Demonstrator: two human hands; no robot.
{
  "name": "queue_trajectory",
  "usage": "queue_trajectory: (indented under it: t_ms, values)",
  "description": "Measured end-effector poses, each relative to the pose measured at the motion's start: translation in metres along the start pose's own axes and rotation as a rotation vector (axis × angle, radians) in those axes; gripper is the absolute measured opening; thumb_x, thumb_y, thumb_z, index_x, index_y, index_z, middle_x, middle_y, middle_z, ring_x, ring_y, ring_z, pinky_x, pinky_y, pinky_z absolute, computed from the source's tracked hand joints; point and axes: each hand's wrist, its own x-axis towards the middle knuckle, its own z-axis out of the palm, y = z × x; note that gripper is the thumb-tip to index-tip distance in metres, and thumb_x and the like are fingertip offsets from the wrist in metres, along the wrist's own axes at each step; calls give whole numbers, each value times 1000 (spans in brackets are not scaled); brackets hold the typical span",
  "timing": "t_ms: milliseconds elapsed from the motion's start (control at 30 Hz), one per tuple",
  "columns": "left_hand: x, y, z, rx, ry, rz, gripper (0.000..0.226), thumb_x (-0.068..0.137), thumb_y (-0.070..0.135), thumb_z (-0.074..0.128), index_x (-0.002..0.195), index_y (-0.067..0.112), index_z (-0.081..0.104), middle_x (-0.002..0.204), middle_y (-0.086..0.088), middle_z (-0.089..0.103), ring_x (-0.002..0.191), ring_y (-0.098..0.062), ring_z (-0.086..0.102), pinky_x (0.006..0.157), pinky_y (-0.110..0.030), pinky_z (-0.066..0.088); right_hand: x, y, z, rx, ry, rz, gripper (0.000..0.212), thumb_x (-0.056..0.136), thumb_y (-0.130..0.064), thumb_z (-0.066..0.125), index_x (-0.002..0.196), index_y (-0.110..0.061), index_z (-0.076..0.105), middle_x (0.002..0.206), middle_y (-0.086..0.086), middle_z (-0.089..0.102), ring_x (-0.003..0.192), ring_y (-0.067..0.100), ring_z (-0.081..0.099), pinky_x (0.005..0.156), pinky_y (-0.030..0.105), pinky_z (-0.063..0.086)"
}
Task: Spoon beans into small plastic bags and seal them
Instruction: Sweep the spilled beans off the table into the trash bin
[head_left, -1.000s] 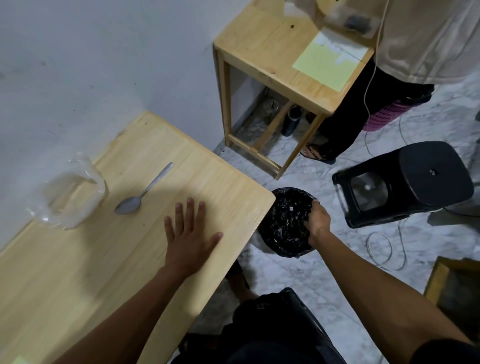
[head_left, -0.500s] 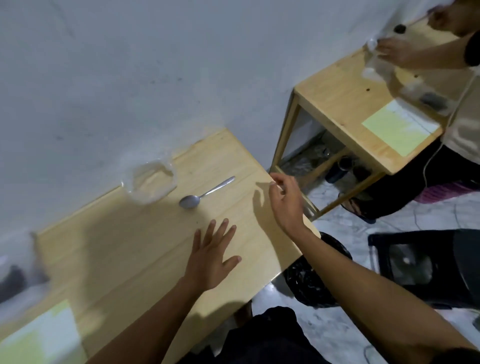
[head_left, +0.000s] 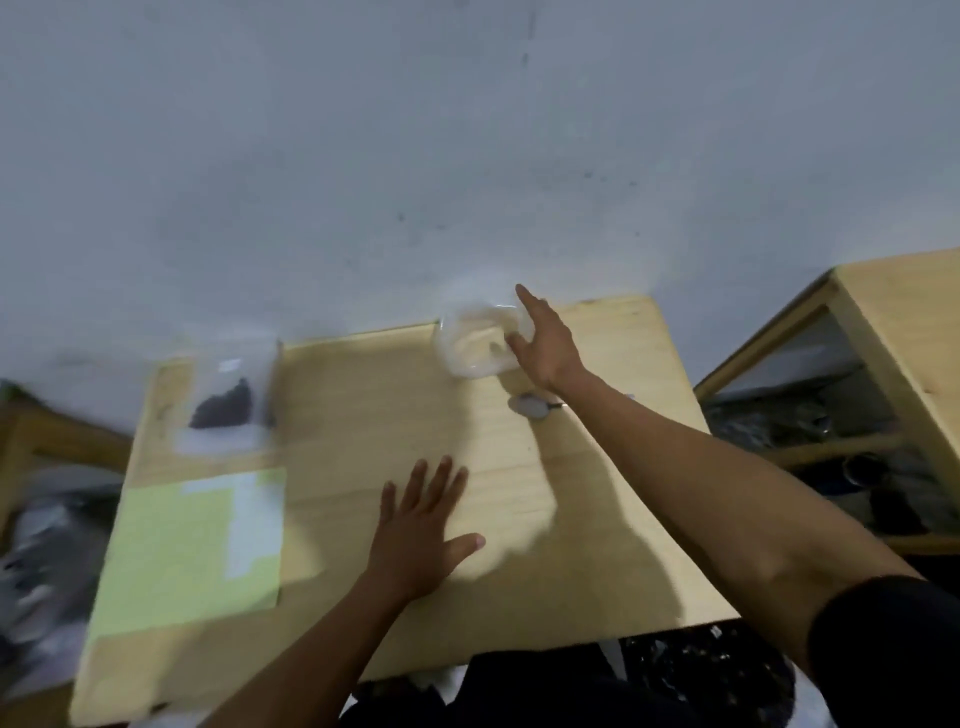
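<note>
Clear, thin plastic, crumpled and standing open-mouthed: small plastic bag (head_left: 475, 345) at twelve o'clock on the pale wooden table (head_left: 363, 415), hard against the grey wall (head_left: 363, 156). Probably near weightless, limp and slippery; likely to collapse or skid if pushed, so best pinched at the rim of its mouth rather than pressed on the side. Looks empty, blurred by motion, edges hard to trace.

Right hand (head_left: 545, 345) at the bag's right side, fingers outstretched, index pointing toward the wall; touching or just short of the plastic, cannot tell which; nothing clamped yet. Grey metal spoon (head_left: 532, 405) just below, at one o'clock, bowl showing, handle hidden under the right forearm.

Left hand (head_left: 421, 525) flat on the table near the centre, fingers spread, holding nothing. Hands well apart.

Flat clear pouch of dark beans (head_left: 223, 405) at ten o'clock, lying near the wall. Yellow-green paper sheet (head_left: 182, 551) at eight o'clock, a pale rectangle on it. Second wooden table (head_left: 893, 322) at three o'clock, clutter beneath.
</note>
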Motion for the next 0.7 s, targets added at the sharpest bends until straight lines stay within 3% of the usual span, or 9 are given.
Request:
queue_trajectory:
  t_ms: [133, 233, 333, 533, 633, 700]
  values:
    - [1, 1, -4, -22, -9, 8, 87, 84, 75, 35, 150, 42, -11, 154, 18, -27, 144, -15, -26, 118, -52, -8, 5, -1, 5, 0, 68, 9, 55, 85, -26, 45, 139, -15, 50, 131, 13, 60, 122, 32, 54, 98, 30, 39]
    - [1, 0, -2, -30, -10, 13, 88, 84, 75, 35, 150, 42, -11, 156, 17, -24, 145, -16, -25, 118, -53, -8, -3, 2, 7, 69, 149, 37, 44, 90, -12, 52, 133, -14, 57, 120, 12, 65, 112, 30, 58, 94, 30, 43]
    - [1, -1, 1, -17, 4, 21, 87, 84, 75, 34, 150, 41, -10, 156, 17, -25, 146, -17, -24, 118, -54, -6, -17, 2, 2, 160, 209, 57, 42, 91, -11, 54, 131, -18, 59, 116, 8, 66, 104, 24, 60, 89, 23, 43]
    - [-1, 0, 10, 29, 75, 78, 85, 87, 72, 30, 153, 33, -5, 159, 10, -20, 147, -26, -20, 116, -59, -2, -66, 17, -30, 384, 355, 156, 38, 90, -21, 54, 126, -30, 62, 110, -3, 67, 94, 9, 64, 92, 38, 54]
    - [0, 6, 10, 139, 116, 147, 81, 86, 62, 38, 152, 17, 23, 161, -12, 15, 147, -42, 11, 116, -62, 11, -94, 31, -54, 455, 457, 214, 39, 89, -21, 53, 126, -29, 62, 112, -4, 67, 97, 11, 65, 88, 43, 57]
    - [6, 15, 10, 188, 159, 246, 73, 85, 53, 44, 147, 14, 37, 152, -16, 34, 138, -44, 32, 113, -64, 18, -115, 42, -70, 494, 555, 255, 38, 90, -15, 52, 126, -23, 62, 111, 1, 67, 94, 13, 65, 84, 44, 59]
